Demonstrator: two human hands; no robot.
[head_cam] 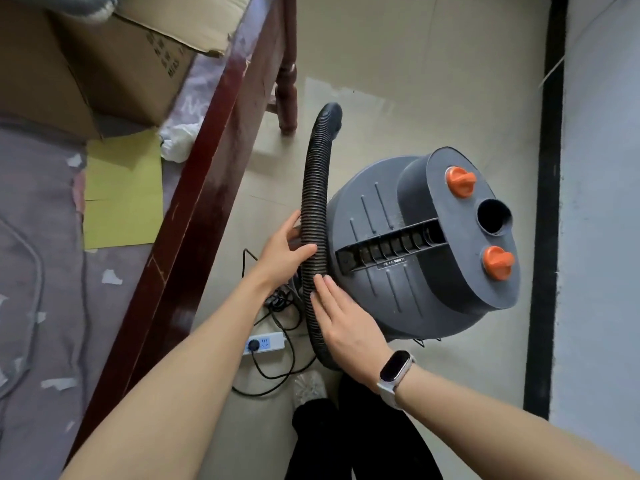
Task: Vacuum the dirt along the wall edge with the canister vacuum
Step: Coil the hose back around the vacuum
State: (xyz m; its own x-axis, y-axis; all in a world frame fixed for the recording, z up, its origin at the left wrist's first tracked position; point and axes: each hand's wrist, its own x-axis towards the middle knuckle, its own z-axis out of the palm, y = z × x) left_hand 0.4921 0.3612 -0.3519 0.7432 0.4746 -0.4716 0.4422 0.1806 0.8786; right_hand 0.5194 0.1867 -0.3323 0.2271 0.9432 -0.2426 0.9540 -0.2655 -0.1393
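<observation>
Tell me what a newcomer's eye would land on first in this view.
The grey canister vacuum fills the middle right of the floor, with two orange knobs flanking a round open port on its top. A black ribbed hose arcs up along its left side; the left hand curls around it and the right hand, smartwatch on its wrist, lies flat against it. A white power strip with tangled cords lies beneath.

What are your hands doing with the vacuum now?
Left hand grips black hose. Right hand flat against hose. Gray canister on floor, near wall. Power strip and cords underfoot.
</observation>
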